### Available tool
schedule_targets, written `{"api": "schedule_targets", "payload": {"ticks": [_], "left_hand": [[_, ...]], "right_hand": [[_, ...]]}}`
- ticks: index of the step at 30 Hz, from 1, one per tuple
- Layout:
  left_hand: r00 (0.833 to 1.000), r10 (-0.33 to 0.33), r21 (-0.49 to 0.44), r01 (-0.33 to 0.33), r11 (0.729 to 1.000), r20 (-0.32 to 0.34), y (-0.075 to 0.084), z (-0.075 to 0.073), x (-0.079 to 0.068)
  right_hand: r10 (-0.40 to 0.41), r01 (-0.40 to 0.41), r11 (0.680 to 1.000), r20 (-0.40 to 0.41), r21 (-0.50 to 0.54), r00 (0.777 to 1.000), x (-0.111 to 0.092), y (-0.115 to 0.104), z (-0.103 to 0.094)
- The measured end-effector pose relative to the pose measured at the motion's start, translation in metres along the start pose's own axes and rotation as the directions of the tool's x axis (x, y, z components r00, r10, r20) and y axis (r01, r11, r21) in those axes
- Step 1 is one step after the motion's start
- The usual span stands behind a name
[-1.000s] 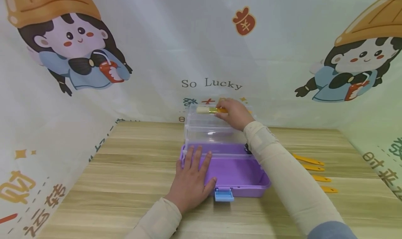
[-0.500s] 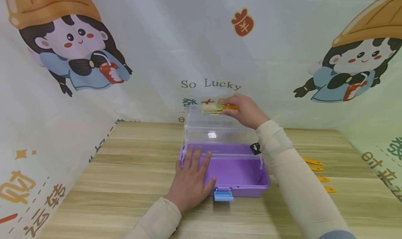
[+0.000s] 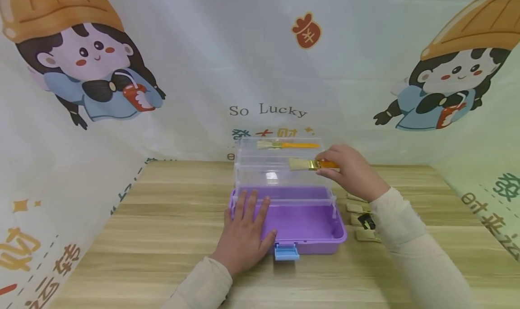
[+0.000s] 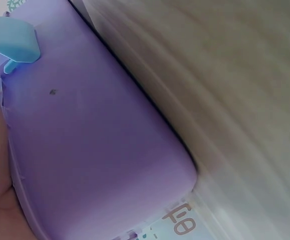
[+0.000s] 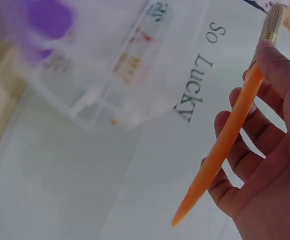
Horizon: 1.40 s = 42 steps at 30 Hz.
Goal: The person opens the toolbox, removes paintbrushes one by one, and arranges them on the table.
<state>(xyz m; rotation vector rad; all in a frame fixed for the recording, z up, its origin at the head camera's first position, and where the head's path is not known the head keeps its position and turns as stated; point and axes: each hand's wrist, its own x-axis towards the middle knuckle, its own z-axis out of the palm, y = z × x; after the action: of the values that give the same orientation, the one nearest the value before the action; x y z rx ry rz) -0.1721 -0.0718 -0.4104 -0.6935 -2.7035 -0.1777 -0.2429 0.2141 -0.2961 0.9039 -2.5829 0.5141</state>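
Observation:
My right hand [image 3: 351, 171] pinches a flat paintbrush [image 3: 301, 164] between thumb and fingers, its pale bristles pointing left. In the right wrist view its long orange handle [image 5: 225, 135] lies across the fingers. A second paintbrush [image 3: 298, 145] lies in the top clear tray [image 3: 248, 152] of a purple storage box [image 3: 304, 221], which stands with its tiers raised. My left hand [image 3: 245, 241] rests with spread, straight fingers over the box's left front. In the left wrist view, the box's purple front wall [image 4: 99, 135] and the hand's edge show.
Several more paintbrushes [image 3: 365, 235] lie on the wooden table [image 3: 174, 237] right of the box, partly hidden by the right forearm. A blue latch [image 3: 286, 252] hangs open at the box front. Behind stands a printed cloth backdrop [image 3: 195, 74].
My right hand has drawn back to the right and down with a paintbrush. The brush in the top tray now shows fully. The left hand stays in place on the box.

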Motion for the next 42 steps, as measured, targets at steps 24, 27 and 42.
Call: {"api": "schedule_targets", "payload": {"ticks": [24, 27, 42], "left_hand": [[1.000, 0.006, -0.006, -0.006, 1.000, -0.005, -0.001, 0.001, 0.001], [1.000, 0.000, -0.004, 0.000, 1.000, 0.007, 0.000, 0.001, 0.000], [1.000, -0.003, -0.011, 0.003, 1.000, -0.009, 0.000, 0.000, -0.001]], "right_hand": [[0.154, -0.106, 0.982, 0.334, -0.158, 0.930, -0.158, 0.044, -0.004], [0.184, -0.143, 0.981, 0.382, -0.132, 0.906, -0.170, 0.048, 0.000], [0.184, -0.154, 0.982, 0.411, -0.107, 0.893, -0.189, 0.057, 0.016]]}}
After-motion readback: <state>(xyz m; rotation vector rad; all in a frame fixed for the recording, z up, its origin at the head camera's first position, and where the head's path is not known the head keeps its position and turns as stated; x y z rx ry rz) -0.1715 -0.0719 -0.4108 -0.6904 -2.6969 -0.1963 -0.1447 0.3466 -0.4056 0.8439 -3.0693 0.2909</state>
